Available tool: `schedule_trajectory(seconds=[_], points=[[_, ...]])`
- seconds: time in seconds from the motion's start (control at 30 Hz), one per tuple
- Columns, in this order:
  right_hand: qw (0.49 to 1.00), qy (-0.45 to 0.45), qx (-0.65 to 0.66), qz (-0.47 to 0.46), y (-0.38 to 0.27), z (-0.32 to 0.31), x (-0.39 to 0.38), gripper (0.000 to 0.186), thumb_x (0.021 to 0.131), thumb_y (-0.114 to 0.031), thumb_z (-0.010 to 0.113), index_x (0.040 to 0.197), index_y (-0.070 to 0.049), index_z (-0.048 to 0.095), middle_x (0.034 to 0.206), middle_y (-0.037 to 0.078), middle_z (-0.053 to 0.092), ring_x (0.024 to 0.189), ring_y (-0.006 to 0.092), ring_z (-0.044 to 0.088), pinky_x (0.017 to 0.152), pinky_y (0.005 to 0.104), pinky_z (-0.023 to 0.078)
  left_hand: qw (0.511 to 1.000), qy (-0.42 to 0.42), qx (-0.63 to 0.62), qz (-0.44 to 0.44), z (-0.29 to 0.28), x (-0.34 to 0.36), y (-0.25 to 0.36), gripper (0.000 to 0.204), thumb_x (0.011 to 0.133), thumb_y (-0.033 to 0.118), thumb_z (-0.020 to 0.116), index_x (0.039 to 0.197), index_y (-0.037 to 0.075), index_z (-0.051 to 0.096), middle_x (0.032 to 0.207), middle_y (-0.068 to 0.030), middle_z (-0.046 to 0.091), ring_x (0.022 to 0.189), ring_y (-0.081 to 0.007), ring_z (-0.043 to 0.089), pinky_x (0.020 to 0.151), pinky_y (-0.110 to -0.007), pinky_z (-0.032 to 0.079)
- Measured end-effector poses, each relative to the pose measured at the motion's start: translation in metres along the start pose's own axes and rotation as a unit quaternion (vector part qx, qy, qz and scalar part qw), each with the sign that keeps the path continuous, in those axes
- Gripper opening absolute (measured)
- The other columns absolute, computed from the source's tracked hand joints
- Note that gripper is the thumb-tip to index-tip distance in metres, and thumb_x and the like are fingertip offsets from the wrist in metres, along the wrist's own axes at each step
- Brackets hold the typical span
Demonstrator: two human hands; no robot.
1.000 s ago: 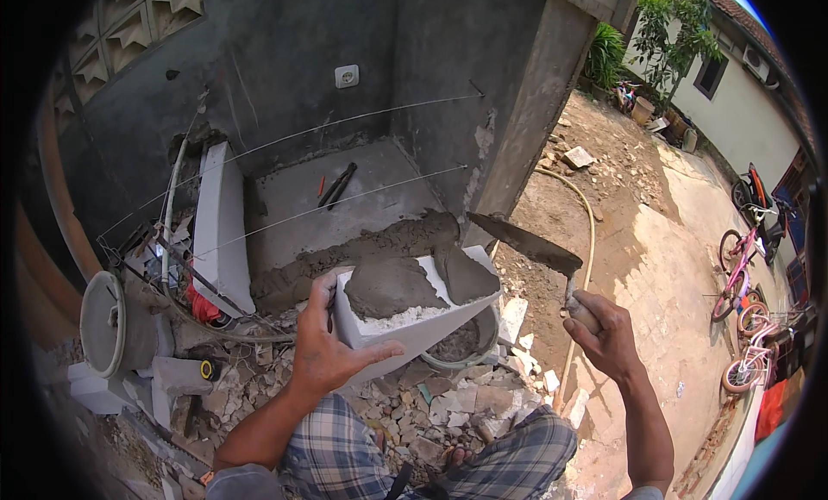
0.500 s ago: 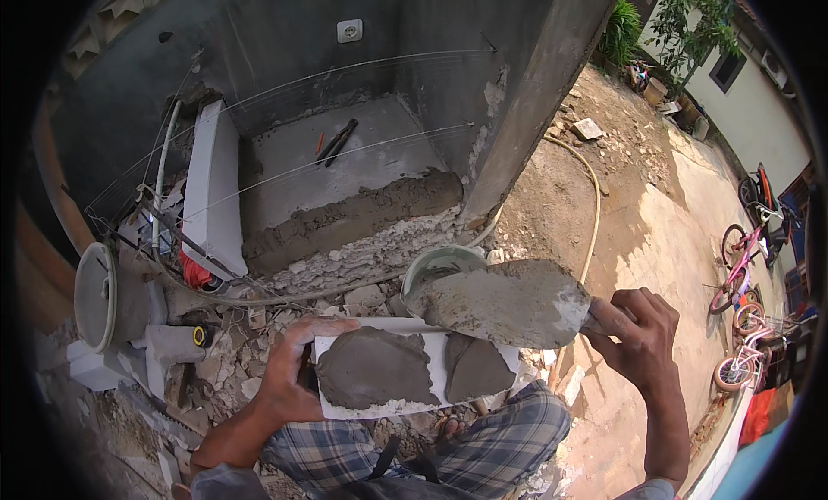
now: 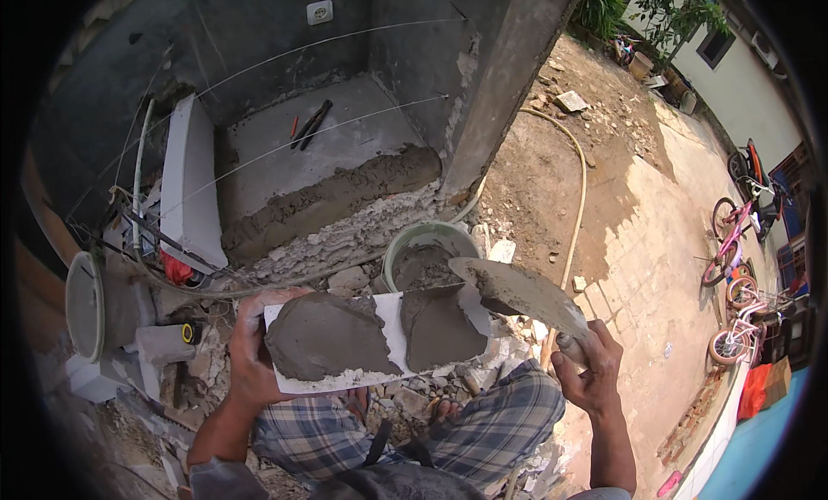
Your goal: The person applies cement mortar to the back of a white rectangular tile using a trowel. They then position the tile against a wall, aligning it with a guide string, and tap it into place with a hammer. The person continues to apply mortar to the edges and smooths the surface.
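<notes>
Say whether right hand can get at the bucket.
Likely yes: the right hand holds the trowel, tip by the bucket, whose mouth looks open; in view, the block overlaps its near side.

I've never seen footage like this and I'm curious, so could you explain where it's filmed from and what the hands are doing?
There's no machine here, just a person's two bare hands. The view comes from a wide fisheye camera worn on the head, looking down, so straight edges bend near the rim.

The left hand holds one end of a white block, which carries two patches of grey, mortar-like paste. The right hand grips a trowel by its handle.

Just beyond the block stands a bucket with more grey mix inside. Farther off, a dark two-handled tool lies on a grey slab.
</notes>
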State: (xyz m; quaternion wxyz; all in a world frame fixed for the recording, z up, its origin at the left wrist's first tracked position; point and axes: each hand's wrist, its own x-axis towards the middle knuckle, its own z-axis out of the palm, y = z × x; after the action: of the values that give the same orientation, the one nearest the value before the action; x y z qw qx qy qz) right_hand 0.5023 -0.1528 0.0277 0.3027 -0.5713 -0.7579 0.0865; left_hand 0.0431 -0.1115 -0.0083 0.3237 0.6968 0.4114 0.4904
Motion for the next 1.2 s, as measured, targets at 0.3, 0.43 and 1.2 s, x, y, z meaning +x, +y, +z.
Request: schedule_trajectory(seconds=[0.3,0.43,1.2], points=[[0.989,0.119,-0.060,0.062,-0.025,0.113,-0.037,0.045,0.081,-0.011,0.090,0.120,-0.004,0.068,0.099,0.017,0.070,0.082,0.0338,0.071,0.066,0.0422,0.058,0.999,0.042,0.014,-0.020,0.000,0.017,-0.006,0.141,0.043,0.043,0.110,0.155,0.000,0.036,0.146,-0.0176,0.052,0.129,-0.0298,0.061,0.111,-0.045,0.051],[0.980,0.126,-0.104,0.110,-0.022,0.086,-0.044,0.051,0.080,-0.009,0.089,0.127,-0.005,0.068,0.098,0.016,0.071,0.079,0.0333,0.072,0.066,0.0422,0.058,0.997,0.068,0.017,-0.033,0.003,0.028,0.006,0.125,0.051,0.031,0.110,0.149,0.001,0.040,0.139,-0.0160,0.057,0.126,-0.0271,0.063,0.110,-0.042,0.053],[0.993,-0.063,-0.098,-0.004,-0.112,0.021,-0.017,0.058,0.076,-0.008,0.089,0.130,-0.001,0.066,0.095,0.014,0.069,0.079,0.0295,0.071,0.064,0.0395,0.056,0.990,0.126,0.057,-0.012,0.030,0.064,0.012,0.107,0.067,0.028,0.104,0.148,-0.001,0.040,0.128,-0.0209,0.064,0.120,-0.0279,0.066,0.102,-0.040,0.054]])
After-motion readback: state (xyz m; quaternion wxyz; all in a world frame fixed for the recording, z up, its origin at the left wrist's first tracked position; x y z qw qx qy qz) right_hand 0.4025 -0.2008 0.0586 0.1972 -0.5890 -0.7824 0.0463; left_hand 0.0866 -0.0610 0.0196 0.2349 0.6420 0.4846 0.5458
